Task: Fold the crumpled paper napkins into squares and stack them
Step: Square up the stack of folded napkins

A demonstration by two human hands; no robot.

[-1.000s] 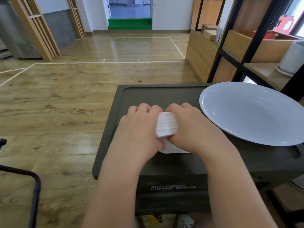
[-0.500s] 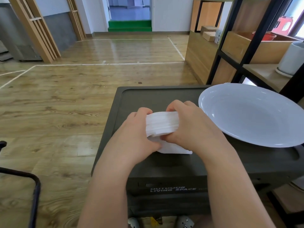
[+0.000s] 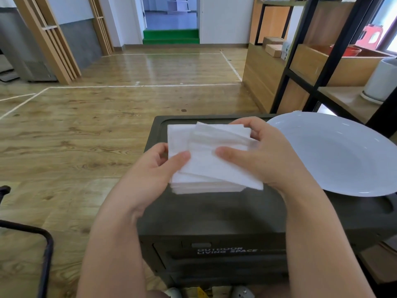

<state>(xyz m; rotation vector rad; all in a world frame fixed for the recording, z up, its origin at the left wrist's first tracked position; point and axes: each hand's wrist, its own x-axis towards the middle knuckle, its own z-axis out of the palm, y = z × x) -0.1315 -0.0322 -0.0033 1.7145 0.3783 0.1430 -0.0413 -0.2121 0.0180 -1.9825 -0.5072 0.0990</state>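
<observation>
A stack of white folded paper napkins (image 3: 204, 168) is held up above the dark box lid (image 3: 214, 211), its flat face turned toward me. My left hand (image 3: 154, 168) grips the stack's left lower side, thumb on top. My right hand (image 3: 257, 155) grips the right side, thumb pressed on the top napkin, which sits skewed over the squarer ones below. The layered edges of the stack show along its near side.
A large white plate (image 3: 339, 153) rests on the right part of the box lid. Wooden shelving (image 3: 300, 67) with black frames stands to the right. A black metal tube frame (image 3: 43, 250) is at the lower left, with wood floor beyond.
Both hands have lifted the napkin stack off the lid and tilted it up, so its broad face now shows. The hands have spread apart to its left and right sides.
</observation>
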